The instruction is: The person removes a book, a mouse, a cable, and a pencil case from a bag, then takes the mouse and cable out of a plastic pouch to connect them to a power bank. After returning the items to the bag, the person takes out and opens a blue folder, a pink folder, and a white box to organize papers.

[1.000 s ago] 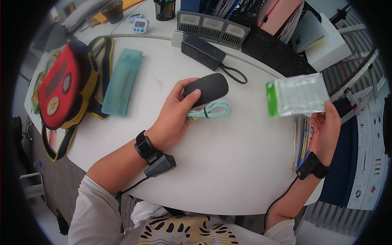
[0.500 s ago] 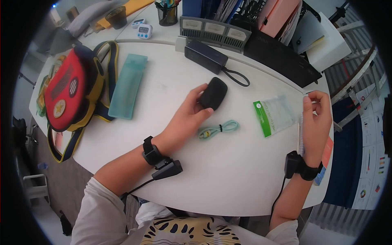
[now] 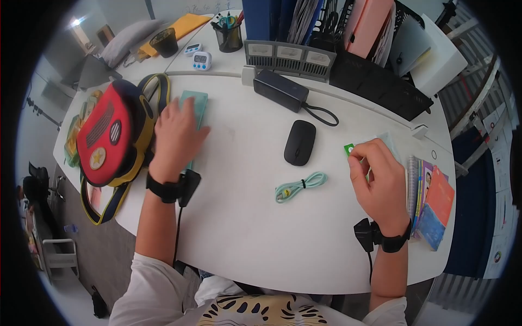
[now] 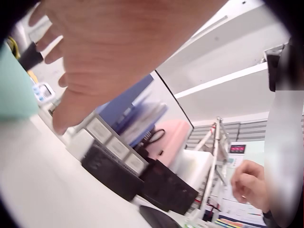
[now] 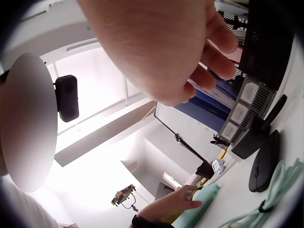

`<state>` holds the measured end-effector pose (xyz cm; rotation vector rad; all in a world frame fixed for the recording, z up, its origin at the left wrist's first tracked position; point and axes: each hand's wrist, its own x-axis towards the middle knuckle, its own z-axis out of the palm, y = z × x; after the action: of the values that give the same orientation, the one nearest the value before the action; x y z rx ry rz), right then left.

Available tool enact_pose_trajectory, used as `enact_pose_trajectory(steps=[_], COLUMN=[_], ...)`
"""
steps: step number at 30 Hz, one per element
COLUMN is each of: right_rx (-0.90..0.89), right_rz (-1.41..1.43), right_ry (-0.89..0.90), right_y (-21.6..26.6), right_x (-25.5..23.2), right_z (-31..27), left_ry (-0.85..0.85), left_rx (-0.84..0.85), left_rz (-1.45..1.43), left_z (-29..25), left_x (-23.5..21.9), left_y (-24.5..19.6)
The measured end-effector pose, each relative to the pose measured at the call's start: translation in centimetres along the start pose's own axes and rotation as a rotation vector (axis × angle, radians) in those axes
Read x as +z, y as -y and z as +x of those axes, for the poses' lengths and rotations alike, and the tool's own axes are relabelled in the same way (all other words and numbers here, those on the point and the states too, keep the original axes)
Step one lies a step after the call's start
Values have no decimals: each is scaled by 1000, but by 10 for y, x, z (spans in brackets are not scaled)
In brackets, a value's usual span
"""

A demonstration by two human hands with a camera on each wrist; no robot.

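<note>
My left hand [image 3: 179, 138], fingers spread, hovers over the teal case [image 3: 201, 107] beside the backpack and hides much of it. In the left wrist view those fingers are straight with nothing in them. A black computer mouse [image 3: 300, 143] lies at the middle of the table. Nearer me is a mint-green cable [image 3: 302, 186], coiled and tied with a black band. My right hand [image 3: 380, 187] is loosely curled above the clear packet with a green end [image 3: 349, 148], partly covering it. The right wrist view shows nothing in its fingers.
A red and navy backpack [image 3: 103, 133] stands at the left. Behind the mouse lies a dark box-shaped device with a strap loop [image 3: 280, 89]. Notebooks [image 3: 432, 204] lie by the right edge. File holders [image 3: 304, 22], a pen cup [image 3: 227, 37] and a small timer [image 3: 202, 61] line the back.
The left hand has let go of the mouse, now lying on the table, and moved left over the teal case. The right hand has released the packet and come inward.
</note>
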<state>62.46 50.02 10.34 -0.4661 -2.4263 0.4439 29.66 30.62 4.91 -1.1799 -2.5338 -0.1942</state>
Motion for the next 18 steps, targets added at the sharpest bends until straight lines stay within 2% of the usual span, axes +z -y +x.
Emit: enact_pose_trajectory(steps=[1,3,7,9,10,12,13,14,16,18], right_rx=[-29,-54,-82,-52,-48,300,395,399,576,580], right_rz=[18,33,117,233,232,588,641,637,1004,1011], right_ry=[-24,-50,-35,14,11,77,185,186,198,233], right_y=[1,2,3,3,4,5,0,1,5,4], right_x=[0,1,11,24,34,55,63,67,74,78], right_z=[0,0,-4,-7,-10,-17,-21,-22,-24,-26], left_ry=[-3,422,342,172,173,167,246,249,413,453], left_rx=[7,-186,-83,6,11,74,76,77,126,129], left_rz=[2,-90,-106,-386,-386,-735,-886,-891,-1148,-1143], left_z=[2,4,-2,-3,-3,-5,-8,-13,-24,-33], left_x=[-3,-8,0,-5,-8,-14,-19,-25,-36,-39], left_y=[6,11,6,-8,-17,-40,-50,-60,-78,-88])
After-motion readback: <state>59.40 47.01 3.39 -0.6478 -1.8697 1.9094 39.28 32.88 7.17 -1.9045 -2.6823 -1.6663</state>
